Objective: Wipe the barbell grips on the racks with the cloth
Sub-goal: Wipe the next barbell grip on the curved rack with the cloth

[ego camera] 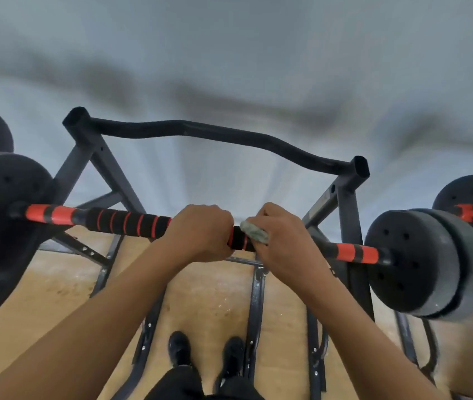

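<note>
a view from above, looking down past two bare forearms to a barbell (125,222) lying across a dark metal rack (90,157). the bar runs from left to right and slopes slightly down to the right, with black foam grips ringed in red and orange bands near each end. the left hand (200,232) is curled round the bar near its middle. just beside it, the right hand (284,241) grips the bar through a pale green cloth (255,232), bunched between fingers and grip. black plates (411,261) sit on both ends. below are a wooden floor (206,298) and two black shoes (206,350). the wall behind is blurred.
</note>
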`<state>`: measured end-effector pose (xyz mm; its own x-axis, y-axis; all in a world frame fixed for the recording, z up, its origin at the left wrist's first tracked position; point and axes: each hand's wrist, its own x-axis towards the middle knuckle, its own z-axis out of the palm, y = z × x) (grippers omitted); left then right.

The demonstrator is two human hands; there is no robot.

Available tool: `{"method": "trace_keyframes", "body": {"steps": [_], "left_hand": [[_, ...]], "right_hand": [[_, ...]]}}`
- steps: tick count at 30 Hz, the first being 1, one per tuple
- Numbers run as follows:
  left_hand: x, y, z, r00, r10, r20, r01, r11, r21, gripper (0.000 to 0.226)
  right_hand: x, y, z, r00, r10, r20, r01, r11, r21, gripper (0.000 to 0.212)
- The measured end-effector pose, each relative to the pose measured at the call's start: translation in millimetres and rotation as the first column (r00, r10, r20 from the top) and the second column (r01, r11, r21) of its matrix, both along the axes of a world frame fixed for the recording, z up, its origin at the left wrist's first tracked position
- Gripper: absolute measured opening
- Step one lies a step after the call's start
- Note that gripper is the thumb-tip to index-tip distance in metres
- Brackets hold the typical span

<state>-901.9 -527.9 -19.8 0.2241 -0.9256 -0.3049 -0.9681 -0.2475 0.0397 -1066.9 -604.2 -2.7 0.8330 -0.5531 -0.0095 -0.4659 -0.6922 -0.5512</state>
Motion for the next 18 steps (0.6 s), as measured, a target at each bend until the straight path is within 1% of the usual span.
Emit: {"method": "trace_keyframes", "body": {"steps": [3,6,9,11,14,18], "left_hand": [[2,-4,3,0.998,0.013,-0.054,-0.011,0.999,0.043,0.018],[8,-8,4,0.994,0.025,-0.108,-0.020,0.998,0.052,0.018],[11,-9,3,0.986,0.013,-0.165,-0.004,0.999,0.054,0.022],[12,-10,4,0.982,-0.002,-0.191,0.013,0.998,0.057,0.029],[14,-11,1,0.981,-0.010,-0.191,0.018,0.999,0.042,0.026],[13,-9,0,0.983,-0.008,-0.182,0.009,1.000,0.002,0.022]], "right_hand": [[-3,-2,-1,1.000,0.015,0.024,-0.014,1.000,-0.017,0.012],[-7,2,2,0.999,0.037,0.033,-0.036,0.998,-0.041,0.010],[-16,19,4,0.995,0.079,-0.054,-0.080,0.997,-0.011,0.012],[-19,24,7,0.998,0.011,-0.056,-0.014,0.999,-0.043,0.012],[-11,21,9,0.991,-0.131,0.034,0.133,0.989,-0.059,0.013],[5,22,5,0.978,-0.207,0.011,0.207,0.976,-0.069,0.010]]}}
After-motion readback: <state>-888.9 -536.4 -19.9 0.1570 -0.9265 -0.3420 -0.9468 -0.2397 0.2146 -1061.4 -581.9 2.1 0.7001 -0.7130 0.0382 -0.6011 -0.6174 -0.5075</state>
